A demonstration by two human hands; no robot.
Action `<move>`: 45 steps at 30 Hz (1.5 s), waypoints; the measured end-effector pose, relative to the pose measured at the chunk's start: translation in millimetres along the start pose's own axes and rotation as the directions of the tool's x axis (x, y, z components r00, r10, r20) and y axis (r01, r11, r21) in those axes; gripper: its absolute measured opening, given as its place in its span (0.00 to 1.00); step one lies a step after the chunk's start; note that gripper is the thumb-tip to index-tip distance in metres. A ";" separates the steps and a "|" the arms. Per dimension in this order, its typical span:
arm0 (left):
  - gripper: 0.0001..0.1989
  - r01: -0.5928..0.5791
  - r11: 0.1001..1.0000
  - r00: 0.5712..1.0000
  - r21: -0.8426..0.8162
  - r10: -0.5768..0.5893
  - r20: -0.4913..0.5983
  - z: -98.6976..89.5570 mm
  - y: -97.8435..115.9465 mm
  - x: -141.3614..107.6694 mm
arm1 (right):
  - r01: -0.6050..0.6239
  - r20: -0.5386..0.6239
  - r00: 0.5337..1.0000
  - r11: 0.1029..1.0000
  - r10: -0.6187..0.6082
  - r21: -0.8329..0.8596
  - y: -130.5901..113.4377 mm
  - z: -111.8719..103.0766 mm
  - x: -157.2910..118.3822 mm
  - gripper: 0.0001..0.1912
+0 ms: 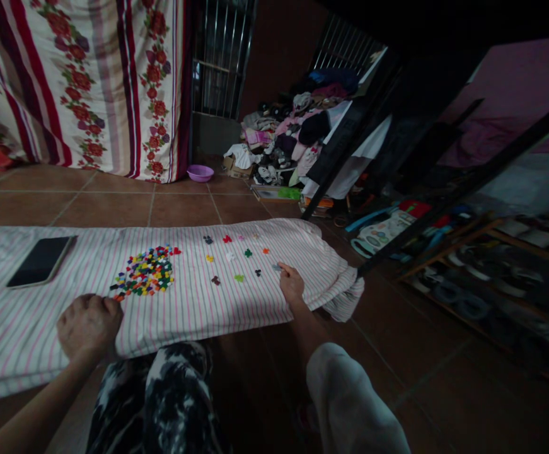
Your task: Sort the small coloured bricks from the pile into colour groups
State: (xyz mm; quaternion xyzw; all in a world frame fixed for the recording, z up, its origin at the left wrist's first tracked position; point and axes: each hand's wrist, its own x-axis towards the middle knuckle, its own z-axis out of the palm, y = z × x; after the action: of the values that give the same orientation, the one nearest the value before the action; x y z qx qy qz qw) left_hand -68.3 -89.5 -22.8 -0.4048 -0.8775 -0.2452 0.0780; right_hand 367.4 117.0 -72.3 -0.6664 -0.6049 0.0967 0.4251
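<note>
A mixed heap of small coloured pieces (149,272) lies on a striped cloth (189,302). To its right, several small single-colour clusters sit in loose rows, among them a red one (227,239), a green one (248,253), a yellow one (210,258) and a lime one (239,278). My right hand (292,284) touches a small grey cluster (276,267) at the right end with an extended finger; its other fingers are curled. My left hand (89,325) rests closed on the cloth below the heap; whatever is under its fingers is hidden.
A dark phone (41,261) lies at the left on the cloth. Beyond are a purple basin (200,173), a floral curtain (80,88) and piled clothes (293,129). A dark slanted post (333,164) and a shoe rack (449,252) stand at the right.
</note>
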 end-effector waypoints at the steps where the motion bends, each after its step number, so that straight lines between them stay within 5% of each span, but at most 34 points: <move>1: 0.18 -0.009 0.999 1.000 0.032 0.010 -0.008 0.5 -0.1 0.0 | 0.003 0.000 1.000 1.000 -0.003 0.005 0.0 0.0 -0.3 0.20; 8: 0.18 -0.006 0.984 1.000 0.180 0.009 -0.017 1.5 1.7 -0.5 | 0.002 -0.005 1.000 1.000 -0.002 -0.005 -2.1 -0.8 -1.5 0.21; 23: 0.20 -0.018 0.979 0.997 0.202 0.033 -0.068 11.2 -4.3 2.5 | -0.126 -0.066 0.990 0.992 0.127 0.020 -3.8 0.1 3.9 0.20; 45: 0.16 -0.031 0.970 0.993 0.240 0.056 -0.100 17.0 -9.1 2.9 | -0.228 0.031 0.974 0.971 0.226 0.076 -19.9 -10.5 6.2 0.20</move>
State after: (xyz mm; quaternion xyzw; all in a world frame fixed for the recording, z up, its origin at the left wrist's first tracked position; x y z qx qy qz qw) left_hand -76.1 -84.2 -39.9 -0.3980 -0.8861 -0.1575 0.1779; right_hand 361.3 115.9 -49.8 -0.7127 -0.5253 0.1760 0.4304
